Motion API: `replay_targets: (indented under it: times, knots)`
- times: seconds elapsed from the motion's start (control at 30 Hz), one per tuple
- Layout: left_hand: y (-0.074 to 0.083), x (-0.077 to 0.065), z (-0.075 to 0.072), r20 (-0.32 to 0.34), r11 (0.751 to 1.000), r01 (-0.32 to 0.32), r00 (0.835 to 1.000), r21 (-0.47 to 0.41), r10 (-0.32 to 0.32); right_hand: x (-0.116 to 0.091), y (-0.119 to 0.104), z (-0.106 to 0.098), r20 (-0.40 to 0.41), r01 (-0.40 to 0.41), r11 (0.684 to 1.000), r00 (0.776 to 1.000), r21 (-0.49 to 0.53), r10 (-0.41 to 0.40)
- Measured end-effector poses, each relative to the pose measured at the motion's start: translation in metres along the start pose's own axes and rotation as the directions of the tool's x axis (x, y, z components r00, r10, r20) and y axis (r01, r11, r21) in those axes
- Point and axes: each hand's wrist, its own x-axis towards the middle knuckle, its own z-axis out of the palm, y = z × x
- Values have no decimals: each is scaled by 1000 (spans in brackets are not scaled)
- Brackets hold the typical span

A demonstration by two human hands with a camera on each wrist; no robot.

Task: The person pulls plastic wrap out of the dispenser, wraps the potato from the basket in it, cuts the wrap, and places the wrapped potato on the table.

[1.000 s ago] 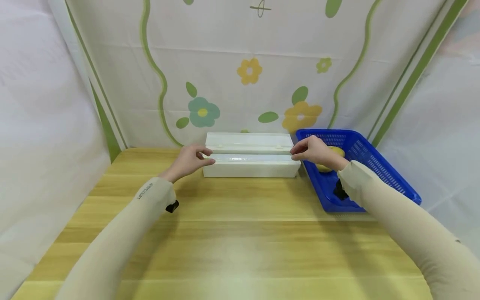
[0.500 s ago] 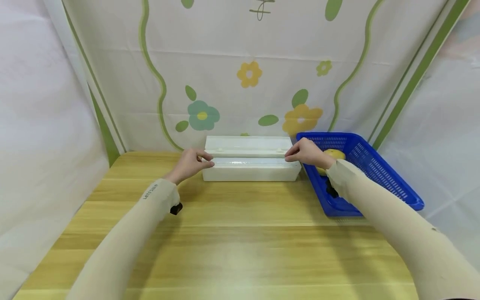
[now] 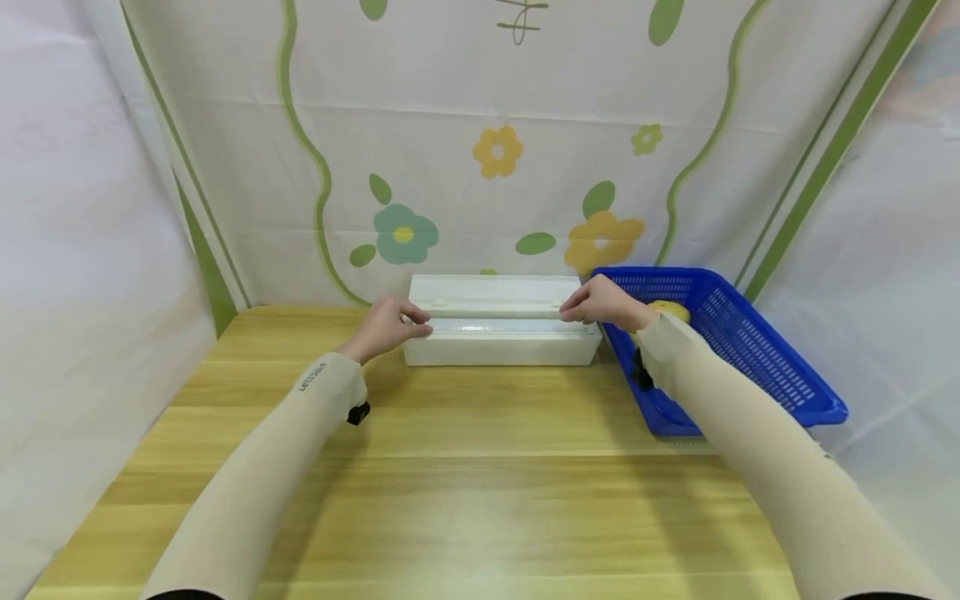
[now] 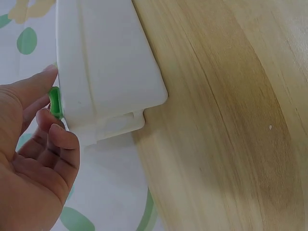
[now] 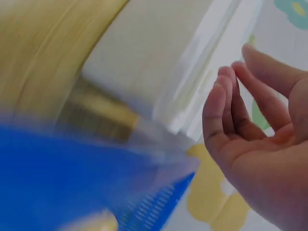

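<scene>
A long white box [image 3: 502, 351], which looks like a cling film dispenser, stands at the back of the table with its lid [image 3: 495, 287] raised. Shiny clear film [image 3: 502, 326] shows in its opening. At the box's left end is my left hand [image 3: 381, 326]; in the left wrist view its thumb and curled index finger pinch a green tab [image 4: 56, 102] on the box's edge. My right hand [image 3: 600, 302] is over the right part of the opening, fingertips close together at the lid's front edge. In the right wrist view its fingers curve towards the thumb; whether they pinch clear film I cannot tell.
A blue slotted basket [image 3: 783, 358] stands right of the box, partly under my right forearm. A yellow rounded thing [image 3: 670, 311] lies in it. A flowered cloth [image 3: 465, 192] hangs right behind the box, and pale cloth flanks the wooden table [image 3: 480, 500].
My right hand has moved left along the box, from its right end to further in over the opening. The left hand stays at the left end.
</scene>
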Motion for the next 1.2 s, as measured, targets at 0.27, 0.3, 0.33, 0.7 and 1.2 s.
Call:
replay_targets:
  times: [0.27, 0.3, 0.33, 0.7, 1.2]
  knots:
    - [-4, 1, 0, 9, 1000, 2, 1000, -17, -2, -1, 5, 10, -78, -122, 984, 988, 131, 133]
    - [-4, 1, 0, 12, 1000, -1, 1000, -18, 1, -1, 6, 10, -81, -131, 982, 986, 139, 143]
    - [-4, 1, -1, 13, 1000, 0, 1000, -20, 0, -1, 7, 10, -85, -138, 980, 985, 142, 151]
    - [-4, 1, -3, 28, 999, -6, 1000, -34, 7, 1, 19, 12, -86, -137, 979, 985, 153, 151]
    - [-10, -2, -3, 34, 999, 27, 999, -17, -26, -4, 21, 18, -49, -79, 995, 995, 60, 82]
